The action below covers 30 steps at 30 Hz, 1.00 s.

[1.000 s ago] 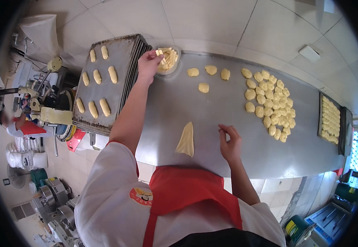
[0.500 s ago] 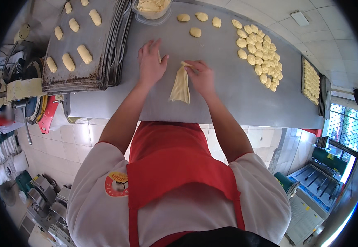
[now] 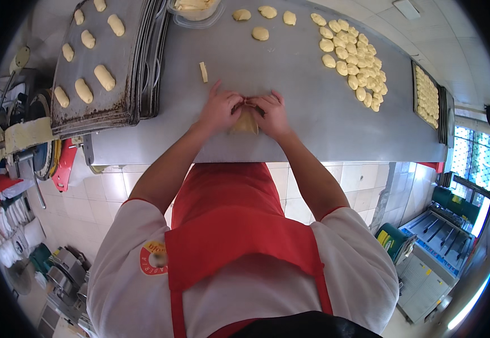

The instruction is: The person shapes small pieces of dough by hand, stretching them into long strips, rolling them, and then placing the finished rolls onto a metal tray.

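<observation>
On the metal table, a thin flattened sheet of dough (image 3: 244, 124) lies in front of me, narrow at its far end. Both hands meet at that far end: the fingers of my left hand (image 3: 221, 111) and of my right hand (image 3: 271, 114) are closed on its edge, thumbs inward. They cover much of the sheet, so its upper part is hidden. Just beyond my left hand, a pale yellow stick (image 3: 204, 72), perhaps cheese or butter, rests alone on the table.
Stacked baking trays (image 3: 125, 84) stand at the left, the top one bearing shaped dough rolls (image 3: 104, 78). A plastic tub (image 3: 210, 12) of pale sticks sits beyond. Several dough pieces (image 3: 260, 34) lie farther back; a large cluster (image 3: 353, 59) is at right, near another filled tray (image 3: 427, 98).
My left hand has come down and right from beside the pale stick to the dough, which it now grips. My right hand and the dough's far end have moved slightly nearer me.
</observation>
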### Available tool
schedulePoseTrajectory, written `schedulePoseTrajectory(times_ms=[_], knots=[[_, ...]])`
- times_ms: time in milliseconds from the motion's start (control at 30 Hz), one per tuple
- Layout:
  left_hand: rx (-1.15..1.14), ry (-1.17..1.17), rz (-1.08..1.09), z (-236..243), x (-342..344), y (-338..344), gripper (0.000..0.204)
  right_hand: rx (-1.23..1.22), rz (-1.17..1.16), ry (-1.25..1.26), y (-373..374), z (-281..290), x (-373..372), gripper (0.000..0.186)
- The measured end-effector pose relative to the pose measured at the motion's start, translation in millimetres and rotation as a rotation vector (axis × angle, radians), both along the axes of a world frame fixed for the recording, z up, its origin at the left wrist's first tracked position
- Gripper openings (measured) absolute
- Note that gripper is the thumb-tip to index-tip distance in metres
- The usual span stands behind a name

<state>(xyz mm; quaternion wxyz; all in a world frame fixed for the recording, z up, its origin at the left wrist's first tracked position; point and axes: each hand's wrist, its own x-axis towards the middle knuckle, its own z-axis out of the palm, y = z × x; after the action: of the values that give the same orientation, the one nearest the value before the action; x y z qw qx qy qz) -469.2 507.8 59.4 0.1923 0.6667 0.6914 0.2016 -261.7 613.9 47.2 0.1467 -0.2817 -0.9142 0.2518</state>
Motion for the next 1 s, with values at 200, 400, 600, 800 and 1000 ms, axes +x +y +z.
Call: schedulePoseTrajectory(times_ms=[200,400,600,800,1000], knots=[[0.364,0.091,0.183,-1.7,11.1,-1.7,0.033,0.159,-0.136,0.029,-10.0,25.4,-6.8,0.038],[0.065,-0.004,0.063,19.1,10.6,-9.3,0.039,0.04,-0.18,0.031,-19.2,27.0,0.3,0.038],[0.129,0.127,-0.079,9.9,6.0,-26.4,0.041,0.093,-0.024,-0.062,-26.4,19.1,19.0,0.039],[0.248,0.044,0.031,6.7,15.5,-27.9,0.048,0.141,-0.115,0.004,-30.9,14.9,14.1,0.037],[0.066,-0.034,-0.02,17.7,18.0,-40.7,0.054,0.037,-0.083,-0.033,-36.0,32.3,18.5,0.038]])
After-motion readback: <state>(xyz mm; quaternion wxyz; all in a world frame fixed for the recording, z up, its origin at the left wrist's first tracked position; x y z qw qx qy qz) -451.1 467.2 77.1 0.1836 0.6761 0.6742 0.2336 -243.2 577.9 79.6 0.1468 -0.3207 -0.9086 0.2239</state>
